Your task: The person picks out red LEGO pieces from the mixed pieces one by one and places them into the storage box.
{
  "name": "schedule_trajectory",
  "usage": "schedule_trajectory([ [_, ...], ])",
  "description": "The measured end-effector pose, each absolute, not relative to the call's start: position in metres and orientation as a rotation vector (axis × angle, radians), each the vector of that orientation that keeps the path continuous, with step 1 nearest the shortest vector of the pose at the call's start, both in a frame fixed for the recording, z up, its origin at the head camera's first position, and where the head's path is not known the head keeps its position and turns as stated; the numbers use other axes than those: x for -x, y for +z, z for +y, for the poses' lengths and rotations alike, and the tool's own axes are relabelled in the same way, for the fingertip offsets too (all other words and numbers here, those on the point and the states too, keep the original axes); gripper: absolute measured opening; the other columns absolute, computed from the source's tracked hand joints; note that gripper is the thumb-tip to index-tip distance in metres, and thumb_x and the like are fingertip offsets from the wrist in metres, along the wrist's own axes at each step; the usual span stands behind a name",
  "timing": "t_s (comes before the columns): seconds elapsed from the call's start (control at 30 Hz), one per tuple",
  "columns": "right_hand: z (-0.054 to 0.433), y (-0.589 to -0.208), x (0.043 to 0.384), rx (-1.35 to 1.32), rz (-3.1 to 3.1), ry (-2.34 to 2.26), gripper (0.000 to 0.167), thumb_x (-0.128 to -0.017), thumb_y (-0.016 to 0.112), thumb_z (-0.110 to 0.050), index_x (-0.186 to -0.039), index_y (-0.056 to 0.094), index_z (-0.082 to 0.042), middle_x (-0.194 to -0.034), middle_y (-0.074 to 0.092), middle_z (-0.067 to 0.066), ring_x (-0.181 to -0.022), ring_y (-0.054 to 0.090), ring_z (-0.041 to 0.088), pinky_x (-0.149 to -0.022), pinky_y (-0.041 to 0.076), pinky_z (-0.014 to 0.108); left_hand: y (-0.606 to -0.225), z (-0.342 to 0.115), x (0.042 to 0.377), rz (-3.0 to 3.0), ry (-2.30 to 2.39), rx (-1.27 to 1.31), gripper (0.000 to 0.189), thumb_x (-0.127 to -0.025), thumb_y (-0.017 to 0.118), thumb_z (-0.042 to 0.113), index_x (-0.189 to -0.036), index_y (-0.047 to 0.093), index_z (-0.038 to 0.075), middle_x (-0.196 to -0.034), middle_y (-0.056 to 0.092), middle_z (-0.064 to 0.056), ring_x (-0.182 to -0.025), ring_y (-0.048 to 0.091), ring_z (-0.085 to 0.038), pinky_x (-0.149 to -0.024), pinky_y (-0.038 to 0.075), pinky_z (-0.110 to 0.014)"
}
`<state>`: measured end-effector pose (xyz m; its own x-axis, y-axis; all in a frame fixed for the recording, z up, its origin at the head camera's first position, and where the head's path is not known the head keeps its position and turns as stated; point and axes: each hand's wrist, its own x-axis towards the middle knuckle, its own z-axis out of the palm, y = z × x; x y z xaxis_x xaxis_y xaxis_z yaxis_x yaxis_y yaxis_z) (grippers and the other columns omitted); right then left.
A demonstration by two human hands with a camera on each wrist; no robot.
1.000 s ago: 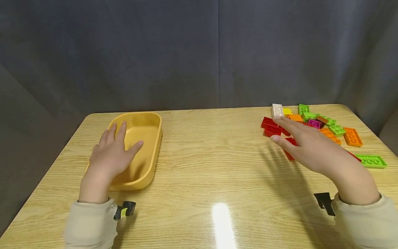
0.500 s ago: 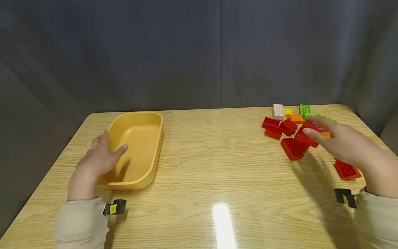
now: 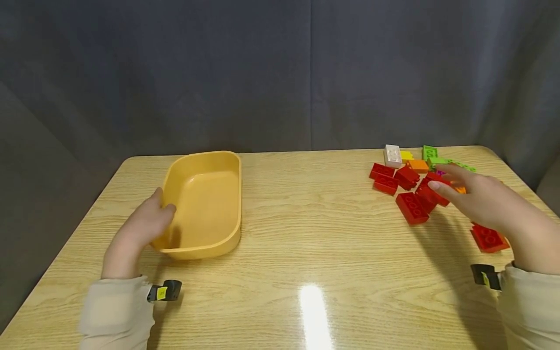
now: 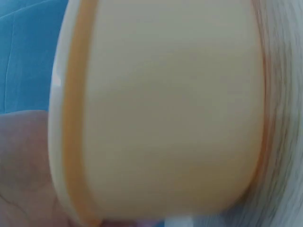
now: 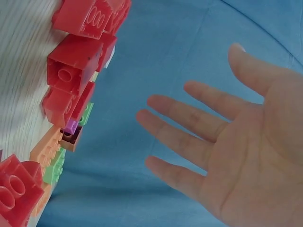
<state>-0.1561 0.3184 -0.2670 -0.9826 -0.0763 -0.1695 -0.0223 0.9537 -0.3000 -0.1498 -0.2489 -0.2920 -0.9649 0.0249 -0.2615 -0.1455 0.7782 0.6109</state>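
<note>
At the left of the head view stands a yellow tray (image 3: 210,204). My left hand (image 3: 141,224) grips its left wall, the thumb over the rim and the fingers hidden on the outer side. In the left wrist view, the blurred tray wall (image 4: 175,104) takes up most of the picture. Whether the tray's base touches the table cannot be told. My right hand (image 3: 485,199) hovers over the pile of toy bricks at the right, holding nothing. Its fingers are spread in the right wrist view, apart from the red bricks (image 5: 73,66).
Red bricks (image 3: 412,208) lie along the near side of the pile. Behind them are a white brick (image 3: 393,156), an orange brick (image 3: 417,166) and green bricks (image 3: 430,152). Another red brick (image 3: 489,238) lies below my right hand. A dark curtain (image 3: 280,73) hangs behind the wooden table (image 3: 302,218).
My left hand drew back to the tray's left wall and took hold of it. The tray has shifted right and slightly away. My right hand moved right across the bricks, then stayed there.
</note>
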Motion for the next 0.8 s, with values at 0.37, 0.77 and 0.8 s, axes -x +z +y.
schedule_trajectory([
  [0.37,0.320,-0.269,0.154,0.104,2.923,-0.452,0.082,-0.101,0.039,-0.057,-0.154,0.019,0.002,-0.144,0.029,0.043,-0.123,0.034,0.065,-0.095,0.031,0.076,-0.294,-0.219,0.155,2.714,1.136,-0.092,0.060,-0.103,0.029,0.014,-0.153,0.006,-0.010,-0.155,0.020,-0.035,-0.137,0.032,-0.045,-0.109,0.032,-0.059],
  [0.77,0.334,-0.277,0.154,0.082,2.937,-0.395,0.084,-0.101,0.041,-0.057,-0.151,0.023,0.008,-0.141,0.029,0.046,-0.119,0.038,0.065,-0.095,0.032,0.076,-0.307,-0.176,0.155,2.565,1.466,-0.080,0.063,-0.100,0.035,0.008,-0.156,0.009,-0.004,-0.156,0.027,-0.029,-0.137,0.037,-0.037,-0.111,0.033,-0.051],
  [0.8,0.334,-0.277,0.154,0.095,2.951,-0.404,0.081,-0.101,0.042,-0.055,-0.151,0.025,0.007,-0.141,0.029,0.046,-0.120,0.037,0.065,-0.095,0.031,0.076,-0.308,-0.173,0.156,2.538,1.503,-0.071,0.062,-0.101,0.036,0.008,-0.156,0.009,-0.004,-0.157,0.025,-0.027,-0.137,0.038,-0.036,-0.111,0.034,-0.050],
])
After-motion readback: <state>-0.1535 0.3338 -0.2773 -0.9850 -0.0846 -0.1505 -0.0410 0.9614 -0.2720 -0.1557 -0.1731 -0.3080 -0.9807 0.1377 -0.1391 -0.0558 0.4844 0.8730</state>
